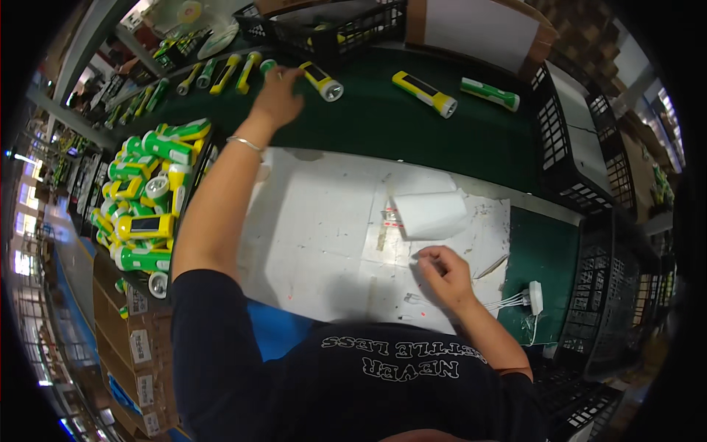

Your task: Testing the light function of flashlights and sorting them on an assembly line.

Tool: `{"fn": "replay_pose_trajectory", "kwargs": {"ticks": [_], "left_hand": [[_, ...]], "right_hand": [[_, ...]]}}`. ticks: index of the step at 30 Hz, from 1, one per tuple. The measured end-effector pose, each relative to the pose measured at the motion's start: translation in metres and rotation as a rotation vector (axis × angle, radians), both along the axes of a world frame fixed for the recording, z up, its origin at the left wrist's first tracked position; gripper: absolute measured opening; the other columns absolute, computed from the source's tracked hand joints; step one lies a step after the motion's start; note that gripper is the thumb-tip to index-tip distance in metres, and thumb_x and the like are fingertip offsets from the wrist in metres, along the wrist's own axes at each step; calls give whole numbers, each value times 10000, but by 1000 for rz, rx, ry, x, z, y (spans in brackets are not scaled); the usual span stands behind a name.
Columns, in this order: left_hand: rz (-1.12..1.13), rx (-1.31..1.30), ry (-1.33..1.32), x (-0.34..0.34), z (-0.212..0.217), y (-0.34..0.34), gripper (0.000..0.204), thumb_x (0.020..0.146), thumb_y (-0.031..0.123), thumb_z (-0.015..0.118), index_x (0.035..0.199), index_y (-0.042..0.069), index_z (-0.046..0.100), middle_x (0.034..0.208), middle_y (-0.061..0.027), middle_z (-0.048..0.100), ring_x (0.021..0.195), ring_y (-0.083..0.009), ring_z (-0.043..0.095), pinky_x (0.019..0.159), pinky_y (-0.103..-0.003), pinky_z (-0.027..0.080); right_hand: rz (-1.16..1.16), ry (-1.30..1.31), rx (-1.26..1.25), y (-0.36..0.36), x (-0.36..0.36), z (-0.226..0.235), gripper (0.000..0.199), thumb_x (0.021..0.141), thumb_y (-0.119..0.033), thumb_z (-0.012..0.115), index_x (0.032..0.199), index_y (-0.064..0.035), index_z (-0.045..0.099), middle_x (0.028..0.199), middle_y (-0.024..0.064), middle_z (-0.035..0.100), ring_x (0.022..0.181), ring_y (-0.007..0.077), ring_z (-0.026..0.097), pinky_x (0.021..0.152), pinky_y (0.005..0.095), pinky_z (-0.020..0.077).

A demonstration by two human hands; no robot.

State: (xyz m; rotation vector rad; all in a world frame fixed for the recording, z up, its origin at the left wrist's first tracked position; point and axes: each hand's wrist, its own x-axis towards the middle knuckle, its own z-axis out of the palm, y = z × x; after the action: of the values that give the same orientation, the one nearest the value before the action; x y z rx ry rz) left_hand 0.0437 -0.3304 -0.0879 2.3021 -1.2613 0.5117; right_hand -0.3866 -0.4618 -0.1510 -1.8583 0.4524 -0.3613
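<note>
1. Left hand [276,96] reaches far across the green mat, fingers spread over a green flashlight [268,68], not visibly gripping.
2. Right hand [444,272] rests on the white sheet [324,236], fingers curled around a thin white cable [501,302].
3. Risk: the outstretched arm could sweep neighbouring flashlights [221,74] off their row.

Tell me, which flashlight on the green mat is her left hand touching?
The small green one under the left hand, at the row's right end; the yellow one beside it lies untouched.
</note>
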Motion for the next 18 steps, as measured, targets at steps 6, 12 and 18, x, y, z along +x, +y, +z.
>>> {"fn": "replay_pose_trajectory", "kwargs": {"ticks": [6,12,18], "left_hand": [[344,99,562,21,-75,-128,725,618,284,743,1265,189,430,1336,-290,222,1093,-497,414,973,-466,360],[270,-255,185,-3,-47,-117,516,662,35,655,1110,197,455,1192,-161,392,965,-409,523,773,-432,479],[-188,-993,1028,-75,3,-77,363,739,97,693,1038,85,489,916,-20,562,858,-150,530,791,-244,420]], "right_hand": [[-1,39,57,-9,-5,-8,166,784,-109,653,932,-46,616,746,48,583,532,76,455,488,213,360],[25,28,394,-17,-3,-14,153,806,-64,629,949,-13,611,809,18,600,546,17,391,491,177,328],[66,-37,283,-12,-9,-5,111,818,-56,606,915,-1,606,628,-65,451,534,1,322,470,171,254]]}}
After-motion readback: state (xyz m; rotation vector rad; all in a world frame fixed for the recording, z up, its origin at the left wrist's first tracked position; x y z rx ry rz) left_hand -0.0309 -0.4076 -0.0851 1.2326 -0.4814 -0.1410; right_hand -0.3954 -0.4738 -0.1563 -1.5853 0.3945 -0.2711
